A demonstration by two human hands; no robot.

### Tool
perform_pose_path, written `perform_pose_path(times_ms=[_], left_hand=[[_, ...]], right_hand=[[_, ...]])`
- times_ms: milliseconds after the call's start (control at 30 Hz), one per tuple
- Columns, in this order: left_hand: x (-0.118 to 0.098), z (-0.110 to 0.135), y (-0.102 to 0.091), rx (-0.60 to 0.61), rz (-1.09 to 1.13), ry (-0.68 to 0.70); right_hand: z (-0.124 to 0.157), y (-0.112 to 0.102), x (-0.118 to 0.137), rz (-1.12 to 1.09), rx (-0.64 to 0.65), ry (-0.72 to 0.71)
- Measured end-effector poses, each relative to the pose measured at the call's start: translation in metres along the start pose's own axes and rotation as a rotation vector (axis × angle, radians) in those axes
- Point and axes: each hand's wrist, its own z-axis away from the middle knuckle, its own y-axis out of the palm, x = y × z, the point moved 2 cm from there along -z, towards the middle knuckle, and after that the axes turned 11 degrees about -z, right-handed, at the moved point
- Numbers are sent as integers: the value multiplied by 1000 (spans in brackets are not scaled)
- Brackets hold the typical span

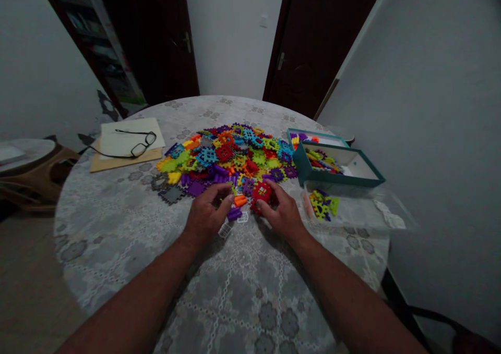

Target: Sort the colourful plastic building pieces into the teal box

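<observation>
My right hand (284, 213) has its thumb and fingers closed on a red toothed building piece (260, 191) with a window-like grid. My left hand (207, 210) is curled, thumb and forefinger around a lime-green building piece (233, 188) that is mostly hidden behind the fingers. Between the hands lie a small orange piece (240, 201) and a purple rod-like piece (234, 214). White window-like grids (243, 217) rest on the cloth close to them. Just beyond my hands spreads a large heap of colourful interlocking building pieces (224, 153).
On the right stand a teal box (340, 177) with pieces inside, another shallow teal-edged box (329, 136) behind it, and a clear plastic tub (348, 216) holding green and purple pieces. Glasses (139, 148) lie on papers (113, 135) at the left. A patterned cloth (238, 286) covers the round table.
</observation>
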Motion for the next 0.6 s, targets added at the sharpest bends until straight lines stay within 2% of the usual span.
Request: perform_pose_path(times_ms=[67,167,267,367,433,600], left_hand=[[0,2,3,61,33,16],[0,5,7,178,120,37],[0,5,8,202,207,-22],[3,1,5,143,332,-186],[6,-2,4,125,407,-263],[14,-5,6,108,538,-277]], right_hand=[[6,7,6,-61,34,-52],[17,19,18,-74,151,-183],[17,19,22,-23,208,-256],[6,4,16,76,88,-206],[-2,-7,9,170,55,-178],[-3,-11,1,394,253,-69]])
